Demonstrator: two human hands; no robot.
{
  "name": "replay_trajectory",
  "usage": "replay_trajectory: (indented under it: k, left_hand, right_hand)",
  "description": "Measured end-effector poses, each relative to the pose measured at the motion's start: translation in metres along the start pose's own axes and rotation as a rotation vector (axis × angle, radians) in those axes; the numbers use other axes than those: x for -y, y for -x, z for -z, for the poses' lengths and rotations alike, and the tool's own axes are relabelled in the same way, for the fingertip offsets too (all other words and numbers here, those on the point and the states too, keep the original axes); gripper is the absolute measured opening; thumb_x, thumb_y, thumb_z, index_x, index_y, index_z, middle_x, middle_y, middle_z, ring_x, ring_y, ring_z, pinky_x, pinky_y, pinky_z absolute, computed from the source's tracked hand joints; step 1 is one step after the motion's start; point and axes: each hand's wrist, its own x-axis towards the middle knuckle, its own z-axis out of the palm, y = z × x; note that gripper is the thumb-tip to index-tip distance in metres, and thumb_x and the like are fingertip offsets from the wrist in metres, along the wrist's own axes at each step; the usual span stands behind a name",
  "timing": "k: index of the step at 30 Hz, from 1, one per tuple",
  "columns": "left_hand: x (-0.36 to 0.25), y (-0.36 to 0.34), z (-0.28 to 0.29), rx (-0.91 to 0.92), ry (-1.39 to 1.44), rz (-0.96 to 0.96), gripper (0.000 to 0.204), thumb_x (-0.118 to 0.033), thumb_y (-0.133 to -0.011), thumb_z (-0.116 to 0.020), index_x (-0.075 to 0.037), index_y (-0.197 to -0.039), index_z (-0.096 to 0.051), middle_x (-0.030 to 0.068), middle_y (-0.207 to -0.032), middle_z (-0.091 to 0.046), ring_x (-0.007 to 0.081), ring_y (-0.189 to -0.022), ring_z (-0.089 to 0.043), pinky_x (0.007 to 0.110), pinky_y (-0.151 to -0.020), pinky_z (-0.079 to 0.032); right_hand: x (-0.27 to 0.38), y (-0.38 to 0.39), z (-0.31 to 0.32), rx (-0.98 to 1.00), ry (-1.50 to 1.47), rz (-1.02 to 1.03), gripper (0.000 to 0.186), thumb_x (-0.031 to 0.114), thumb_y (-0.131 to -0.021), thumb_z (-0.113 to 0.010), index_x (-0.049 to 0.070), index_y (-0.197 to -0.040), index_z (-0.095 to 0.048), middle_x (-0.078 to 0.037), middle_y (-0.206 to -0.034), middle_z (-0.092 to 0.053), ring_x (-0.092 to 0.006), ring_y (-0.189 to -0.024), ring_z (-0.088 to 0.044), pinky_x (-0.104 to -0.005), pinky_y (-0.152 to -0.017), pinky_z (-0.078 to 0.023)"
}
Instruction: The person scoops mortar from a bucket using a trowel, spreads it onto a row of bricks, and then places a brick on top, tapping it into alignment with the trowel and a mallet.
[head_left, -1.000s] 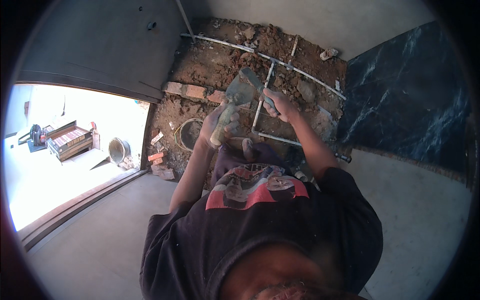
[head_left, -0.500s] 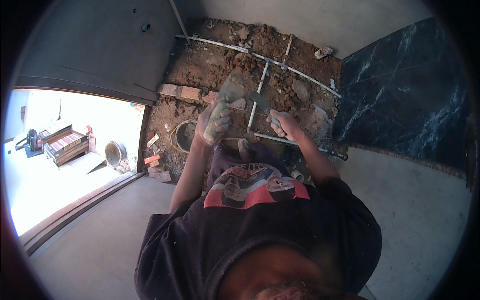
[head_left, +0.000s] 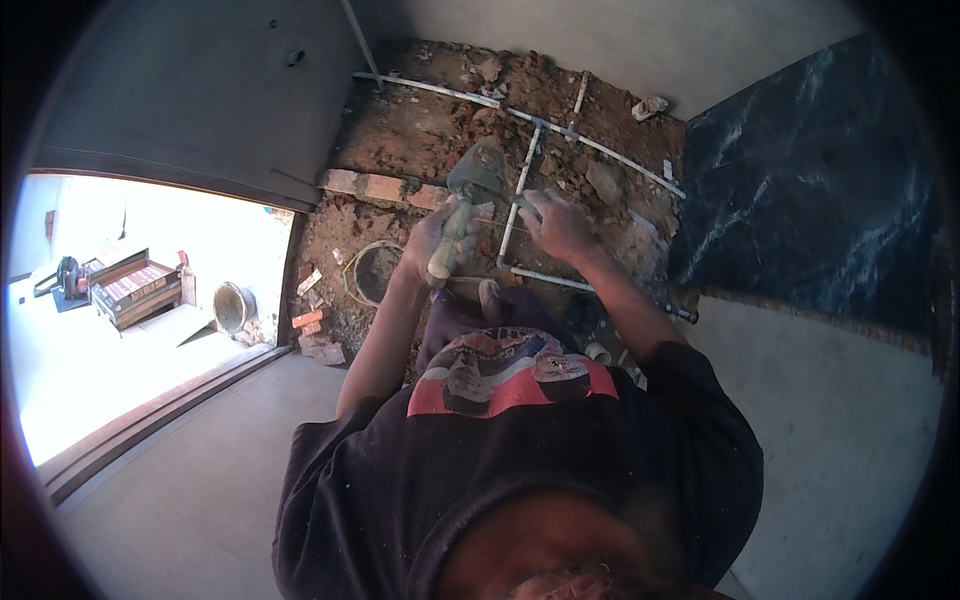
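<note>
My left hand (head_left: pixel 440 237) is closed round the mortar-crusted handle of a trowel (head_left: pixel 476 170), whose broad grey blade points away from me over the dug-up soil. To its right, my right hand (head_left: pixel 561 228) is closed on a putty knife (head_left: pixel 524 204). Only a small part of that knife shows beside the fingers; its blade is seen edge-on or hidden. The two hands are apart, with a white pipe (head_left: pixel 520 185) running on the ground between them. A row of bricks (head_left: pixel 385 187) lies just beyond my left hand.
A bucket (head_left: pixel 378 272) stands left of my left forearm, near broken bricks (head_left: pixel 312 322). White pipes (head_left: pixel 610 158) cross the rubble. Dark marbled panels (head_left: pixel 800 180) cover the right wall. Through the doorway at left are stacked boxes (head_left: pixel 135 290) and another bucket (head_left: pixel 232 307).
My right hand has moved up and turned its wrist, so the putty knife's blade no longer shows clearly. My left hand has shifted slightly right with the trowel.
</note>
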Motion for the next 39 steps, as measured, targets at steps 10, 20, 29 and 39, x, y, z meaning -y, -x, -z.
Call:
replay_trajectory:
  k: [10,20,29,39]
  left_hand:
    - [0.009,0.014,-0.006,-0.190,-0.333,-0.093,0.034,-0.034,-0.101,-0.046,-0.003,-0.108,-0.056,0.0045,-0.080,-0.058,0.0113,-0.056,-0.055,0.025,-0.044,-0.047]
    - [0.021,0.009,0.009,-0.234,-0.542,-0.229,0.027,-0.019,-0.090,-0.066,-0.002,-0.110,-0.058,0.0054,-0.087,-0.063,0.0106,-0.069,-0.060,0.026,-0.054,-0.050]
    - [0.024,0.012,0.012,-0.309,-0.888,-0.295,0.037,-0.016,-0.087,-0.068,0.001,-0.118,-0.058,0.0060,-0.085,-0.063,0.0135,-0.076,-0.062,0.029,-0.066,-0.050]
    - [0.007,0.023,0.038,-0.443,-1.474,-0.361,0.041,-0.021,-0.077,-0.073,-0.001,-0.112,-0.063,0.0211,-0.092,-0.068,0.0356,-0.088,-0.068,0.042,-0.079,-0.052]
  right_hand:
    - [-0.031,-0.037,0.028,-0.074,0.059,-0.290,0.047,0.040,-0.092,-0.058,0.004,-0.123,-0.059,-0.023,-0.105,-0.067,-0.0407,-0.095,-0.065,-0.0490,-0.081,-0.051]
    - [-0.001,-0.015,0.023,-0.001,-0.247,-0.310,0.043,0.040,-0.090,-0.062,0.001,-0.108,-0.062,-0.023,-0.091,-0.066,-0.0399,-0.088,-0.065,-0.0466,-0.073,-0.049]
    - [-0.018,-0.043,0.002,0.120,-0.453,-0.304,0.044,0.041,-0.090,-0.062,0.000,-0.108,-0.064,-0.021,-0.088,-0.067,-0.0356,-0.085,-0.067,-0.0425,-0.074,-0.050]
    - [-0.037,-0.050,-0.004,0.335,-0.338,-0.084,0.043,0.041,-0.085,-0.066,0.002,-0.102,-0.070,-0.018,-0.088,-0.069,-0.0334,-0.079,-0.067,-0.0427,-0.073,-0.050]
